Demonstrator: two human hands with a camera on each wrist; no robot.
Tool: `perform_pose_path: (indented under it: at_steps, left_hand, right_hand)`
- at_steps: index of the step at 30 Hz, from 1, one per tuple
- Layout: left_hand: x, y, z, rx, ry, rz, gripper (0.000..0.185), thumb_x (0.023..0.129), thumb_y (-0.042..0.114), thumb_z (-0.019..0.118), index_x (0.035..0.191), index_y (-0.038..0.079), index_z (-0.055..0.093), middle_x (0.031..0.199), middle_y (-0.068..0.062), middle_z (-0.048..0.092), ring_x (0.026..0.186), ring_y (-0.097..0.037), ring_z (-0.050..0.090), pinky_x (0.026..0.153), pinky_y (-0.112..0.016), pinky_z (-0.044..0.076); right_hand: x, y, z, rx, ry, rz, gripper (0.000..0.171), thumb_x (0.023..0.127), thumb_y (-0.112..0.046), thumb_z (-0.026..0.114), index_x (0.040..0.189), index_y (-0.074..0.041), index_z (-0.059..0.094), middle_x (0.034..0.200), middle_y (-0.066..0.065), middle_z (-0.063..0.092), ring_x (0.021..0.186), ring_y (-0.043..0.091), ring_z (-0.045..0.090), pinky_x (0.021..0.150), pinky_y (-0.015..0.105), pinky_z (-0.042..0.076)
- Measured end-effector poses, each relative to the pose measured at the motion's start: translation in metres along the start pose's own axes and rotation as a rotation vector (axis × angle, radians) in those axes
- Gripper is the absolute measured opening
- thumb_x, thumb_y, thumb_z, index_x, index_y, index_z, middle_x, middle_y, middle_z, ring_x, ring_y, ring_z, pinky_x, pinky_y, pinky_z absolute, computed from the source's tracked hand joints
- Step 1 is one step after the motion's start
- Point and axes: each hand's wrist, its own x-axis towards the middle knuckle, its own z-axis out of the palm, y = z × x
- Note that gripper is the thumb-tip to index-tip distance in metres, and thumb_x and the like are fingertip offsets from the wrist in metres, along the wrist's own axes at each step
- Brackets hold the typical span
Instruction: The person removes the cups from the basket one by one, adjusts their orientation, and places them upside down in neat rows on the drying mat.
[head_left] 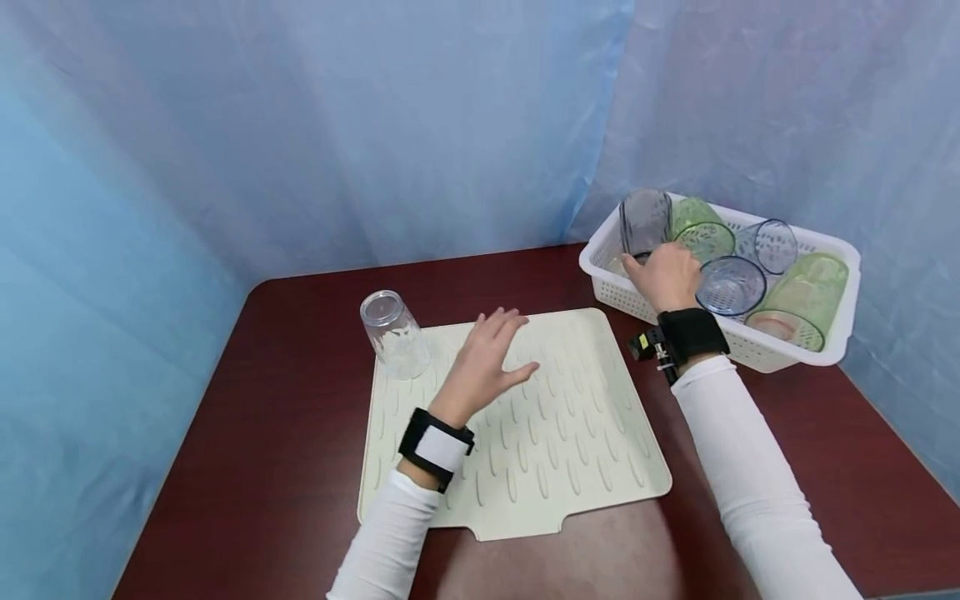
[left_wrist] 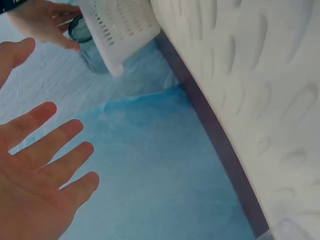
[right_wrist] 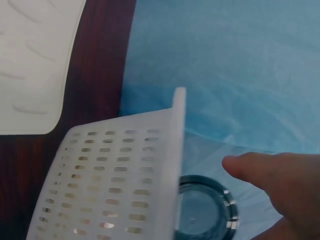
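Reaching into a white basket (head_left: 832, 350) at the far right corner of a dark red desk (head_left: 285, 433), the right hand (head_left: 663, 275) closing its fingers around a smoky grey glass (head_left: 643, 221) standing at the basket's left end, thumb on the near side of the glass. Sharing the basket with it: a green glass (head_left: 701, 229) just right of the grey one, a clear glass (head_left: 772, 244) tipped on its side behind, a bluish glass (head_left: 729, 285) in the middle, and a second green glass (head_left: 802, 300) lying at the right end.

Hovering to the left of the basket, over a cream ribbed drying mat (head_left: 570, 433) spread across the desk's centre, the left hand (head_left: 483, 362), fingers straight and spread apart, gripping nothing; whether touching the mat or floating just above it, impossible to tell. Standing upside down on the mat's far left corner, well left of the basket, a single clear tumbler (head_left: 393, 333).

Showing from the right wrist camera: the basket's slotted wall (right_wrist: 115, 190) and the grey glass's round dark base (right_wrist: 205, 210) just beyond it, with a fingertip (right_wrist: 245, 167) beside. Hanging behind the desk, blue curtains (head_left: 300, 125).
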Motion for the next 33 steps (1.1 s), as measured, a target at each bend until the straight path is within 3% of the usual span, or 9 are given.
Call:
perform_pose_path:
  at_steps: [2, 6, 12, 19, 23, 27, 30, 33]
  left_hand:
    - [-0.002, 0.004, 0.008, 0.026, -0.035, -0.011, 0.054, 0.087, 0.025, 0.074, 0.130, 0.002, 0.052, 0.137, -0.019, 0.049, 0.135, -0.033, 0.037, 0.114, -0.045, 0.020]
    - [-0.002, 0.009, 0.016, 0.071, -0.077, -0.031, 0.048, 0.087, 0.023, 0.073, 0.126, 0.003, 0.054, 0.135, -0.017, 0.052, 0.134, -0.034, 0.039, 0.113, -0.048, 0.022]
    - [-0.005, 0.008, 0.023, 0.087, -0.123, -0.070, 0.045, 0.088, 0.022, 0.072, 0.126, 0.005, 0.055, 0.133, -0.014, 0.054, 0.133, -0.034, 0.040, 0.112, -0.049, 0.023]
    - [-0.008, 0.000, 0.029, 0.035, -0.136, -0.086, 0.043, 0.089, 0.018, 0.071, 0.126, 0.004, 0.054, 0.128, -0.013, 0.056, 0.129, -0.033, 0.044, 0.111, -0.047, 0.026]
    - [-0.006, -0.006, 0.032, -0.004, -0.154, -0.108, 0.044, 0.089, 0.017, 0.071, 0.127, 0.003, 0.053, 0.124, -0.012, 0.058, 0.121, -0.027, 0.053, 0.109, -0.040, 0.031]
    - [-0.005, -0.013, 0.030, -0.021, -0.174, -0.164, 0.046, 0.090, 0.018, 0.070, 0.130, 0.004, 0.052, 0.124, -0.011, 0.058, 0.116, -0.023, 0.056, 0.099, -0.034, 0.043]
    - [-0.004, -0.019, 0.028, -0.022, -0.154, -0.180, 0.047, 0.089, 0.017, 0.070, 0.131, 0.004, 0.052, 0.126, -0.012, 0.057, 0.116, -0.024, 0.055, 0.090, -0.034, 0.049]
    - [-0.001, -0.025, 0.024, -0.017, -0.116, -0.168, 0.049, 0.088, 0.015, 0.071, 0.131, 0.003, 0.051, 0.128, -0.013, 0.055, 0.119, -0.026, 0.053, 0.090, -0.035, 0.049]
  right_hand:
    - [0.006, 0.002, 0.004, -0.005, -0.026, 0.024, 0.055, 0.096, -0.043, 0.055, 0.060, -0.003, 0.042, 0.066, 0.018, 0.039, 0.051, 0.030, 0.040, 0.046, 0.036, 0.028]
    - [0.011, 0.009, 0.010, 0.012, -0.047, 0.084, 0.057, 0.096, -0.047, 0.054, 0.070, 0.005, 0.051, 0.074, 0.025, 0.046, 0.059, 0.037, 0.048, 0.048, 0.039, 0.035]
    - [0.013, 0.015, 0.014, 0.067, 0.032, 0.101, 0.053, 0.092, -0.044, 0.062, 0.063, -0.005, 0.042, 0.056, 0.009, 0.034, 0.048, 0.025, 0.037, 0.047, 0.035, 0.028]
    - [0.012, 0.013, 0.003, 0.153, 0.172, 0.017, 0.054, 0.085, -0.036, 0.072, 0.056, -0.008, 0.036, 0.048, 0.005, 0.030, 0.047, 0.026, 0.038, 0.048, 0.035, 0.026]
    - [0.011, 0.009, -0.011, 0.135, 0.192, -0.019, 0.057, 0.086, -0.038, 0.070, 0.054, -0.010, 0.032, 0.048, 0.002, 0.024, 0.045, 0.024, 0.034, 0.047, 0.034, 0.021]
    - [0.005, 0.004, -0.022, 0.150, 0.195, -0.063, 0.057, 0.087, -0.039, 0.068, 0.054, -0.011, 0.031, 0.049, 0.001, 0.020, 0.043, 0.021, 0.028, 0.046, 0.032, 0.017]
    - [-0.002, -0.003, -0.028, 0.164, 0.216, -0.117, 0.057, 0.087, -0.038, 0.068, 0.055, -0.012, 0.029, 0.050, 0.000, 0.018, 0.042, 0.020, 0.024, 0.045, 0.032, 0.014]
    - [-0.006, -0.008, -0.031, 0.196, 0.228, -0.165, 0.056, 0.087, -0.041, 0.068, 0.058, -0.012, 0.031, 0.053, 0.002, 0.019, 0.044, 0.022, 0.023, 0.047, 0.034, 0.012]
